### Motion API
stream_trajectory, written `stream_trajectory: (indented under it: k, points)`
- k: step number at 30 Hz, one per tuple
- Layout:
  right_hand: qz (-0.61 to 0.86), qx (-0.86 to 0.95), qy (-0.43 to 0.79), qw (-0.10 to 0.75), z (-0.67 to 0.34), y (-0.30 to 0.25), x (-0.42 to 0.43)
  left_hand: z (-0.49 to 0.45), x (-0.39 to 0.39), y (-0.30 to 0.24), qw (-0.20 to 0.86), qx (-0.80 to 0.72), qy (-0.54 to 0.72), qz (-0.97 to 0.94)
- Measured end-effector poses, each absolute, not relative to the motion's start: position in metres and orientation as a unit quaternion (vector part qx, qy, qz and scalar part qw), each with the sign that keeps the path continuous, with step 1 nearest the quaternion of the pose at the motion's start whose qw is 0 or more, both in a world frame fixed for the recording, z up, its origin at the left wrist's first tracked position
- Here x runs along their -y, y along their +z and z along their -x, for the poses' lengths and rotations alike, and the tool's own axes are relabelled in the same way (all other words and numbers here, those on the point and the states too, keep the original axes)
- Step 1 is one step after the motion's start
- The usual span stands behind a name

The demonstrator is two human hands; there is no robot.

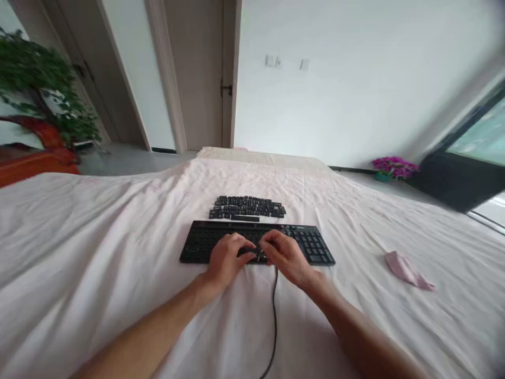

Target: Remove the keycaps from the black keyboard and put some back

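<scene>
A black keyboard (311,245) lies flat on the pale bedsheet, much of its left and middle part showing no keycaps, while the keys at its right end are in place. My left hand (229,255) rests over the middle of the keyboard, thumb and forefinger bent around something small and dark. Right beside it, my right hand (284,255) pinches at a tiny item with a metallic glint, too small to name. Beyond the keyboard, loose black keycaps (252,205) lie in rows, with a long space bar (245,218) nearest the keyboard.
A black cable (273,316) runs from the keyboard toward me over the wrinkled bedsheet (98,252). A pink cloth (408,269) lies to the right. Farther off are a door (195,73), a potted plant (35,73), wooden furniture (43,152) and magenta flowers (394,166).
</scene>
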State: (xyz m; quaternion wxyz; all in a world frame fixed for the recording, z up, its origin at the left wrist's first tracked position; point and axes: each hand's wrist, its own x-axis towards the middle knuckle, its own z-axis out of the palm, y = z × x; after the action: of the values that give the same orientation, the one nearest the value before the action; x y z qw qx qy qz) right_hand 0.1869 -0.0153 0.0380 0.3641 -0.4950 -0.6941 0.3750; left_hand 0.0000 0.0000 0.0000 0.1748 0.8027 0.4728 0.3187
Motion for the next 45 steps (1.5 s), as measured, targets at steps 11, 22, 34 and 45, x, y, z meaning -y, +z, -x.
stream_trajectory:
  k: [11,22,34,45]
  points:
    - [0.501,0.709,0.328,0.373,-0.182,0.028,0.014,0.008,-0.010,0.009,0.088,-0.470,0.295,-0.828]
    - [0.445,0.808,0.201,0.329,-0.177,0.036,0.015,0.008,-0.005,-0.003,0.122,-0.439,0.318,-0.831]
    - [0.463,0.801,0.209,0.317,-0.177,0.020,0.011,0.004,-0.001,-0.003,0.146,-0.415,0.286,-0.851]
    - [0.445,0.813,0.210,0.313,-0.170,0.021,0.004,-0.007,-0.003,-0.011,0.165,-0.446,0.325,-0.817]
